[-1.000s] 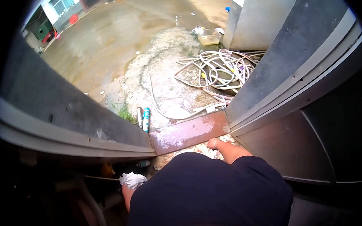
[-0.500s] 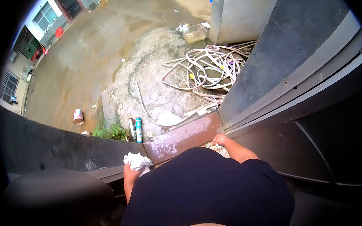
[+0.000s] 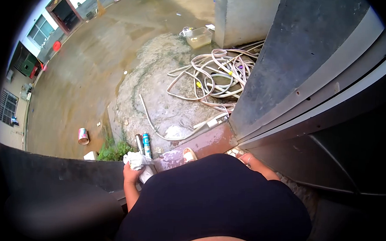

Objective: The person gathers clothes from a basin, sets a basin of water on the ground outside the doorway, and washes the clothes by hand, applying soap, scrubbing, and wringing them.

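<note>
Your left hand (image 3: 131,175) grips a bunched white cloth (image 3: 136,160) at your left side, carried and not yet put down. One sandalled foot (image 3: 190,155) rests on the wet doorsill (image 3: 213,141), so the crossing looks only partly done; whether your right hand (image 3: 246,158), low on the other side, is clenched, I cannot tell.

My foot (image 3: 190,155) is on the doorstep (image 3: 216,142), with the cloth (image 3: 135,160) in my left hand (image 3: 131,174) to its left and my right hand (image 3: 246,158) to its right; beyond lie weeds (image 3: 116,150) and a can (image 3: 146,145) leftward, the hose (image 3: 207,77) rightward, a tub (image 3: 199,39) behind the hose
</note>
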A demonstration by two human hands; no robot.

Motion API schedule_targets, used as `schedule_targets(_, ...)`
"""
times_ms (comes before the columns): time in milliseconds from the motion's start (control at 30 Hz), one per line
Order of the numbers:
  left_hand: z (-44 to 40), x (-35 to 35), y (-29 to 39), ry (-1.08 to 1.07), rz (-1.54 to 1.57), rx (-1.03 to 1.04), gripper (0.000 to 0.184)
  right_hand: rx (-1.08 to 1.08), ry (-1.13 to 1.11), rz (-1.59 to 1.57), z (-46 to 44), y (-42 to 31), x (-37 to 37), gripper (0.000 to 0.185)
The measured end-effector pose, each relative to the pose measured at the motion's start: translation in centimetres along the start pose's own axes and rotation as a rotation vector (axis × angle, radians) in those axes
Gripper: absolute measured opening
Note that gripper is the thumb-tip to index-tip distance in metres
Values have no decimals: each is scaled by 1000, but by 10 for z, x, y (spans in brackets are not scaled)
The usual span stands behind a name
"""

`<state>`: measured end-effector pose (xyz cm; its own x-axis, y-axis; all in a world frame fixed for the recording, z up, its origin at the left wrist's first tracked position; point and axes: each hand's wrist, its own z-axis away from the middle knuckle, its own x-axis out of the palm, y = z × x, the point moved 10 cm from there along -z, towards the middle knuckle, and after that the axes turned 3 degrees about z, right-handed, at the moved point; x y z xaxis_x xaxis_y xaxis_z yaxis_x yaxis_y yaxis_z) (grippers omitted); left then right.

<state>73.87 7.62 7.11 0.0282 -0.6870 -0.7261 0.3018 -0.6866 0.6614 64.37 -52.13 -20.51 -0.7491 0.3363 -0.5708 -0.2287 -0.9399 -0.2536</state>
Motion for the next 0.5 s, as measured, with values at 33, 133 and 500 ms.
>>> schedule_targets(33, -13, 0, -4, 20, 13, 18, 67, 3, -2, -8, -10, 5, 5, 28)
schedule_targets(133, -37, 0, 11, 10, 86, 55, 63, -208, 90, 413, -26, -14, 5, 21)
schedule_targets(500, -111, -10, 65, -10, 134, 153, 52, -200, 0, 389, -53, -37, -15, 19)
